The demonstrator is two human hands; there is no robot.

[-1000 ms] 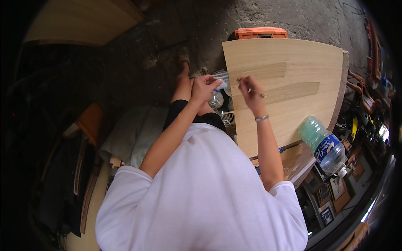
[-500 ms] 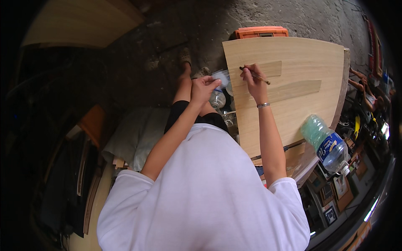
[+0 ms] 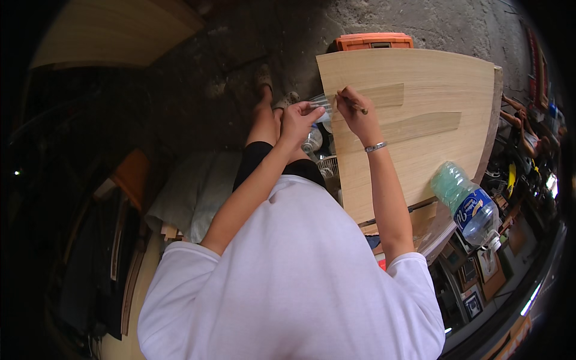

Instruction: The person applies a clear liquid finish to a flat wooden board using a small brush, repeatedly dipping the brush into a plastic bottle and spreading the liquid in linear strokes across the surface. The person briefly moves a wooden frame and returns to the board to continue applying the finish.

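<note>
Right hand [image 3: 359,120] closed round thin tool [image 3: 361,110], left hand [image 3: 298,122] pinching clear sheet [image 3: 320,102]; hands now closer together, bringing tool tip just beside sheet, contact unclear; work sits between hands, wooden board [image 3: 414,165] beneath right hand

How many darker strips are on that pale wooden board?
2: the upper strip, just beside the right hand, and the lower strip, nearer the large plastic bottle. The right hand may hide others.

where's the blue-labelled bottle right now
In the head view, the blue-labelled bottle is at the right, near the lower right corner of the pale board, beyond the right forearm.
</note>
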